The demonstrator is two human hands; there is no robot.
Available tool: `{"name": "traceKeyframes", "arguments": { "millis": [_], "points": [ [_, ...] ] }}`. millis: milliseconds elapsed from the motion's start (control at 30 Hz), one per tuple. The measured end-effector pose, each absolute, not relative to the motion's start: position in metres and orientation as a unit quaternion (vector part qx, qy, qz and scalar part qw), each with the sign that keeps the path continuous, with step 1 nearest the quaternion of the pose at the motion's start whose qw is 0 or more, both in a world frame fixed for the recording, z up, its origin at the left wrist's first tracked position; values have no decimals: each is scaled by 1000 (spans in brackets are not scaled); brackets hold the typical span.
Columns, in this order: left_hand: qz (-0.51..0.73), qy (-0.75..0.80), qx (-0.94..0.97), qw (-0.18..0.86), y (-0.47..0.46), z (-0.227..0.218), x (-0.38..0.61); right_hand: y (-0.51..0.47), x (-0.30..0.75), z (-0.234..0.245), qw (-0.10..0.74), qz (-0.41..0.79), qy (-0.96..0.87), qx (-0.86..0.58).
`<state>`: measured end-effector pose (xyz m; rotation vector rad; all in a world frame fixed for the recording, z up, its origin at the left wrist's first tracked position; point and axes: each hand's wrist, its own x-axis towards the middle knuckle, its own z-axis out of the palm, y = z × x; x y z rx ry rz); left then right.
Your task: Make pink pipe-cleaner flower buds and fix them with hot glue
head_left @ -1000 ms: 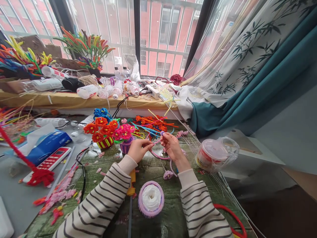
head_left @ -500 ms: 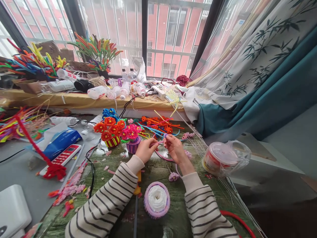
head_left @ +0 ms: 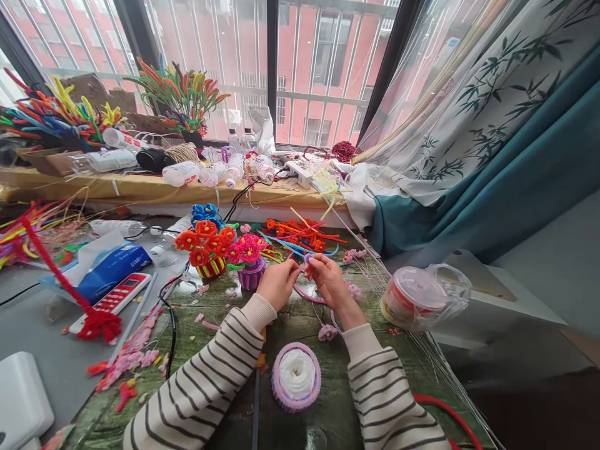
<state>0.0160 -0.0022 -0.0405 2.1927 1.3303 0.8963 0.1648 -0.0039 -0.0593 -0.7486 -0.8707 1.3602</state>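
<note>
My left hand (head_left: 279, 285) and my right hand (head_left: 329, 281) meet in front of me, fingertips pinching a small purple pipe-cleaner piece (head_left: 308, 257) between them. A pink pipe-cleaner stem (head_left: 309, 295) curves below my hands, and it seems joined to that piece. Just left of my left hand stands a purple pot of pink pipe-cleaner flowers (head_left: 247, 256). Beyond it is a striped pot of orange flowers (head_left: 204, 247) with blue ones behind. Below my wrists sits a lilac-rimmed basket (head_left: 296, 377) packed with white material.
The green wood-print tabletop (head_left: 328, 381) holds loose orange pipe cleaners (head_left: 300, 234), pink scraps, and a bagged round tub (head_left: 424, 299) at right. A red calculator (head_left: 117, 297) and a blue packet lie left. Bottles and pipe-cleaner bouquets crowd the windowsill (head_left: 140, 190).
The whole scene has shifted slightly in view as my head moved. My hands stay together, still pinching the small purple piece, with only slight finger movement.
</note>
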Motion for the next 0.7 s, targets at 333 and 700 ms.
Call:
{"name": "traceKeyframes", "arguments": {
  "millis": [333, 700],
  "points": [
    [367, 476, 764, 234, -2, -40, 17, -1, 167, -58, 670, 537, -379, -346],
    [409, 467, 722, 307, 0, -40, 16, 3, 188, -53, 716, 460, -360, -381]
  ]
}}
